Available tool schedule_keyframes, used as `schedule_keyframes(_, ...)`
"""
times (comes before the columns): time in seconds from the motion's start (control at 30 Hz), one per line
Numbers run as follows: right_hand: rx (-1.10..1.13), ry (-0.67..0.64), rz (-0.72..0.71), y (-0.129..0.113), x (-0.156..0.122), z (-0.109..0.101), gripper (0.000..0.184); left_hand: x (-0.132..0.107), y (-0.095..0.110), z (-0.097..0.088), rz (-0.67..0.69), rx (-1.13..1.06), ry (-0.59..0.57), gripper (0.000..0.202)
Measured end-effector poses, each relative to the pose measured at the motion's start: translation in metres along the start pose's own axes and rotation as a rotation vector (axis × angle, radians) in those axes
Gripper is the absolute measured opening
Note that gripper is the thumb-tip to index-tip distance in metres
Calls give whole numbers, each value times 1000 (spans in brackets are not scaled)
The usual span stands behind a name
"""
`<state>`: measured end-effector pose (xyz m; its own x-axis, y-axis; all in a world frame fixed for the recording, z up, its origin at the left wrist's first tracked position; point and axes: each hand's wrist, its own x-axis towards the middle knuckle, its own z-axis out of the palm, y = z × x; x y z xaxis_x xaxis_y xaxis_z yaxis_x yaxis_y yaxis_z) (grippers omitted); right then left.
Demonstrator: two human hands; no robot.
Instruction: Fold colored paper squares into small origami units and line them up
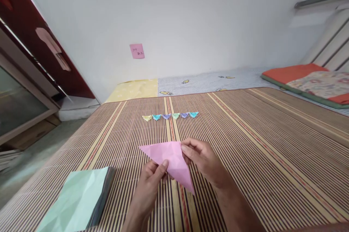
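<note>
A pink paper (170,159), folded into a triangle, is held above the striped bamboo mat (259,145) by both hands. My left hand (151,184) pinches its lower edge, thumb on top. My right hand (203,159) pinches the upper right corner with fingers closed. A stack of paper sheets with a pale green one on top (79,199) lies on the mat at the near left. Farther away, a row of several small folded paper shapes (170,116) in yellow, blue, purple and green lies on the mat.
The mat covers a bed with a yellow and checked sheet (191,81) at the wall. A pink note (137,51) sticks on the white wall. Folded orange and floral bedding (313,79) lies at the right. A dark red cabinet (32,54) stands at the left.
</note>
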<state>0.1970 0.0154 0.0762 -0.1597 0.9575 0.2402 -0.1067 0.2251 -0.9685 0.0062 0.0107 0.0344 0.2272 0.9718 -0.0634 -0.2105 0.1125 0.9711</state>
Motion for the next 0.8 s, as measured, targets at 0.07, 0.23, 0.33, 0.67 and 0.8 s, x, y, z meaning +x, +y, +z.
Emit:
schedule_keyframes(0.07, -19, 2, 17, 0, 0, 0, 18, 0, -1, -1, 2, 19, -8, 34)
schedule_keyframes(0.23, -44, 46, 29, 2, 0, -4, 16, -1, 0, -1, 12, 65, 9, 33)
schedule_keyframes(0.33, -54, 29, 45, 2, -1, -6, 16, -4, 7, 1, 11, 108, 10, 33)
schedule_keyframes(0.67, 15, -55, 103, 2, -3, 3, 17, -1, 6, 8, 43, 61, 21, 26)
schedule_keyframes(0.8, -109, 116, 74, 4, -3, 15, 15, -3, 5, 16, 162, 8, 255, 57)
